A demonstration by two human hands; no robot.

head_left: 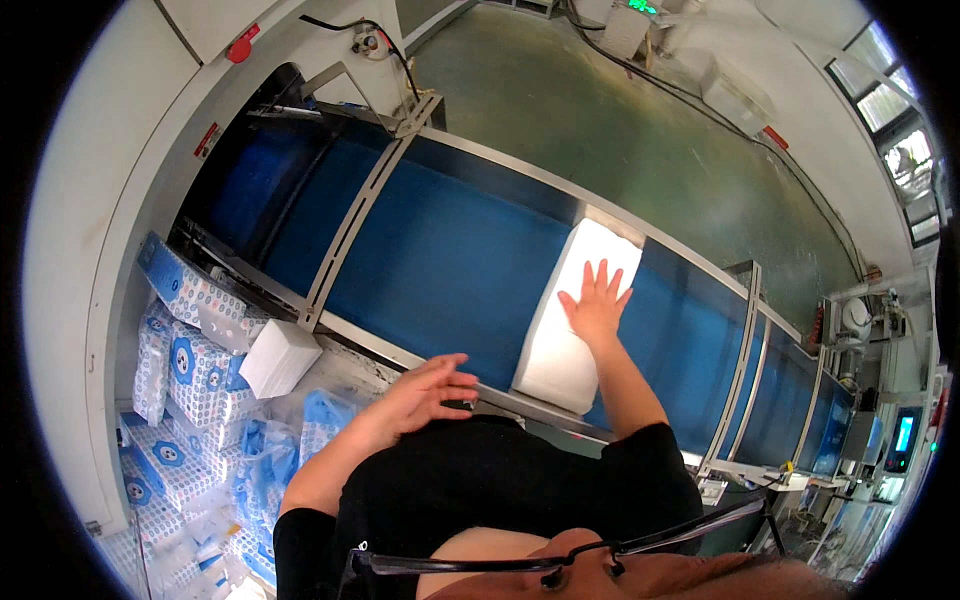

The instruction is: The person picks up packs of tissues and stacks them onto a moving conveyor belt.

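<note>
I had the right hand (596, 305) stretched out flat on the white stack of tissue sheets (578, 320), palm down, fingers spread, nothing closed around it. The stack lay across the blue conveyor belt (440, 260), its near end almost at the belt's metal side rail (420, 355) and its far end reaching toward the opposite rail. My palm rested on the upper face, a little beyond the middle, toward the far end.

The left hand (425, 392) hung loose and open just above the near rail, off to the left of the stack and apart from it, holding nothing.

I judged the stack to be light but soft: a block of loose paper plies, not a rigid bar. Its rounded long edges suggested it would compress under pressure and sag or fan apart if lifted from one end. The surface looked dry and not slippery, though the top sheets could slide over those beneath. I reckoned the safe hold was on the two long sides, one hand at each, squeezing gently inward near the middle, rather than pinching the top.

Farther left of the left hand, below the rail, a smaller white sheet bundle (278, 357) sat among blue-and-white printed packs (200, 370).
</note>
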